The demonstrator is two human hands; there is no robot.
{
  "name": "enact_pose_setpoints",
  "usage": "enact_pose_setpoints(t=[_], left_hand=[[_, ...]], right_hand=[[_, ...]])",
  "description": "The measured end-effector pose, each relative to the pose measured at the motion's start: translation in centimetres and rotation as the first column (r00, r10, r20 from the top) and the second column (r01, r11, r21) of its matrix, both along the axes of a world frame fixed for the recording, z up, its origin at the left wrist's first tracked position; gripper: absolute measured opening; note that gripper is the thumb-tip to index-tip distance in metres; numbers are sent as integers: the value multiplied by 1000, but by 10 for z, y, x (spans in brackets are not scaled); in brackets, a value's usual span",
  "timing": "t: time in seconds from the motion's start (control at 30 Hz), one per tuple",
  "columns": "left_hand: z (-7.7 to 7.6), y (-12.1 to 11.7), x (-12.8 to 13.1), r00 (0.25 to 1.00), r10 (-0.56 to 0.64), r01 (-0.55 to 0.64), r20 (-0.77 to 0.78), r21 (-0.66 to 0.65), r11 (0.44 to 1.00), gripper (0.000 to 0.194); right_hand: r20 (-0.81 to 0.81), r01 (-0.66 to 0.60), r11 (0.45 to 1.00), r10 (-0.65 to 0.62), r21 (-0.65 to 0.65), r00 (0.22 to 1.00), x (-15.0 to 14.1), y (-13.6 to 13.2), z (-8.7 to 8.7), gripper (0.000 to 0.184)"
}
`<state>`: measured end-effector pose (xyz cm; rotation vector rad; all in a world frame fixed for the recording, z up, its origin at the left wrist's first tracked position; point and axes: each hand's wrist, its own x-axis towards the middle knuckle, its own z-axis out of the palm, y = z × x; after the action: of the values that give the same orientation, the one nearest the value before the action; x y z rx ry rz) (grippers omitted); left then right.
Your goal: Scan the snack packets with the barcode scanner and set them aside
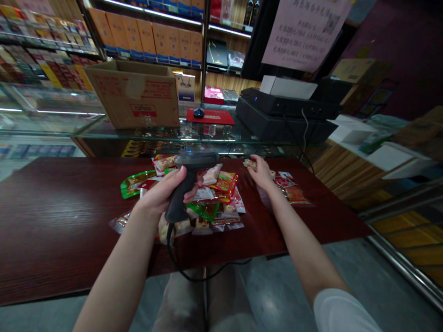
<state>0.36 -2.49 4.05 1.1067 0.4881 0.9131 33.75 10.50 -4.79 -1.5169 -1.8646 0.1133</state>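
Note:
My left hand is wrapped round the grip of a dark handheld barcode scanner, whose head points away over a heap of snack packets on the dark wooden table. A black cable hangs from the scanner's grip over the table's near edge. My right hand rests further right on the table, its fingers closed on a small pale snack packet. More red and white packets lie just right of that hand.
Behind the table runs a glass counter with a cardboard box, a red mouse mat with a mouse, and a black printer-like machine. Shelves of boxed goods fill the back. A paper notice hangs upper right.

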Motion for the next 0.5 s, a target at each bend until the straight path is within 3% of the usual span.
enact_pose_setpoints(t=[0.07,0.13,0.17,0.27,0.37,0.5], left_hand=[[3,0,-3,998,42,-41,53,-16,999,56],[4,1,-5,993,90,-88,81,-26,996,56],[4,1,-6,991,108,-105,85,-30,994,56],[2,2,-7,989,125,-122,78,-40,992,54],[-1,3,-6,992,107,-104,65,-42,994,52],[-1,3,-5,995,76,-74,65,-35,997,56]], right_hand=[[-132,-165,985,158,-45,979,-31,-8,18,37],[-209,-263,946,223,-188,952,-64,-15,37,44],[-199,-270,920,219,-285,955,-79,-18,45,50],[-5,-136,869,152,-475,988,-114,-23,63,67],[67,-120,827,187,-550,980,-127,-24,68,61],[-131,-261,768,228,-585,965,-115,-29,70,48]])
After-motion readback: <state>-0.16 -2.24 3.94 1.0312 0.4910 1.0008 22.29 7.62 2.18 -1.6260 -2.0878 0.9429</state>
